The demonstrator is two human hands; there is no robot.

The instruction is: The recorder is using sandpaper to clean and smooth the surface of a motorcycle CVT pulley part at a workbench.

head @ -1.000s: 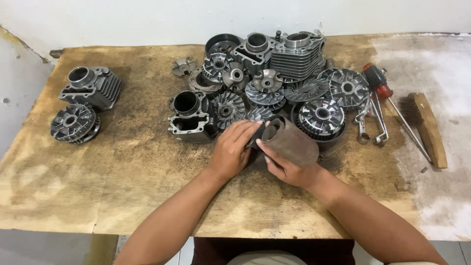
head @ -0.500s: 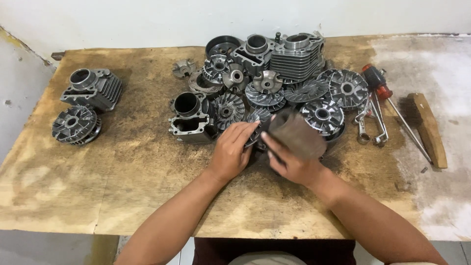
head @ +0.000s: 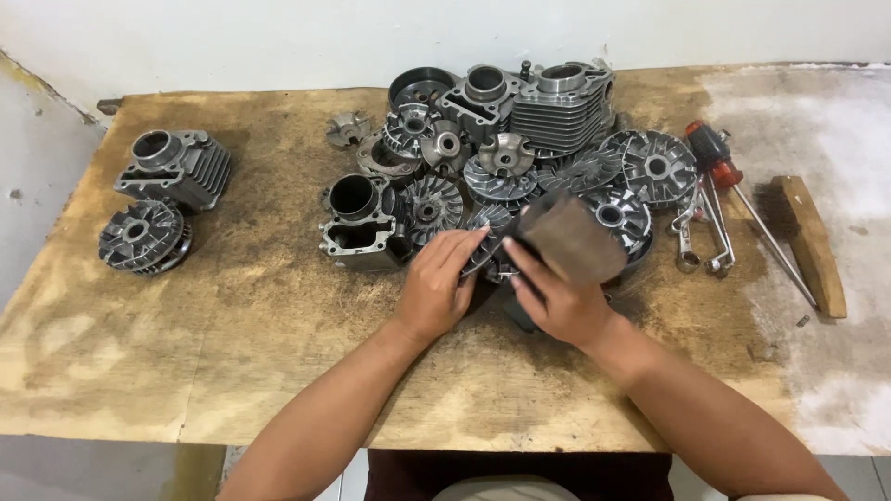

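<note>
Head | right hand (head: 566, 301) raised brown sandpaper block (head: 571, 237) | left hand (head: 441, 283) steadies finned pulley (head: 487, 243)

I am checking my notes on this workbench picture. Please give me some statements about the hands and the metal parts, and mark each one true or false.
1. The right hand holds a brown, worn rectangular sheet of sandpaper. True.
2. The left hand rests on a grey finned round metal disc. True.
3. The red-handled screwdriver lies at the left end of the table. False: it lies to the right of the pile, beside the steel wrenches.
4. The left hand holds the wooden-handled brush. False: the brush lies untouched near the right edge.
5. A grey finned metal cylinder sits apart on the left of the worn wooden tabletop. True.
</note>
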